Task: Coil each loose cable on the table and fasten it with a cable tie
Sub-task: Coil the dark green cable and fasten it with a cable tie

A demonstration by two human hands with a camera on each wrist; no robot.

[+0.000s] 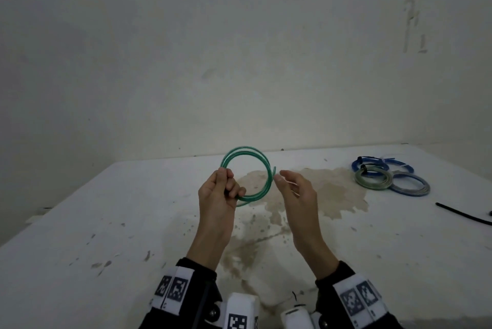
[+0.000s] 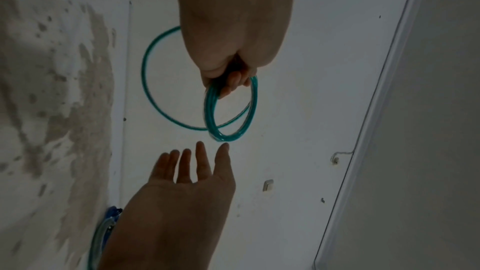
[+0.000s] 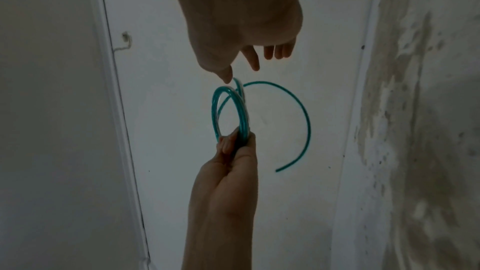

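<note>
Green cable (image 1: 246, 158): coiled, pinched in left hand (image 1: 217, 194) above table (image 1: 106, 222). Right hand (image 1: 296, 192): fingers spread, thumb beside coil.

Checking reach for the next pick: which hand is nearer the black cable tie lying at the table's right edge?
Right. The right hand hovers mid-table, open beside the green cable; the black cable tie lies off to its right. The left hand is farther left.

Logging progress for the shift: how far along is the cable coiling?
Done: three coils lie bundled at the table's far right. In hand: the left hand grips the green cable, coiled but untied; the right hand is open beside it. Left: fastening it.
</note>
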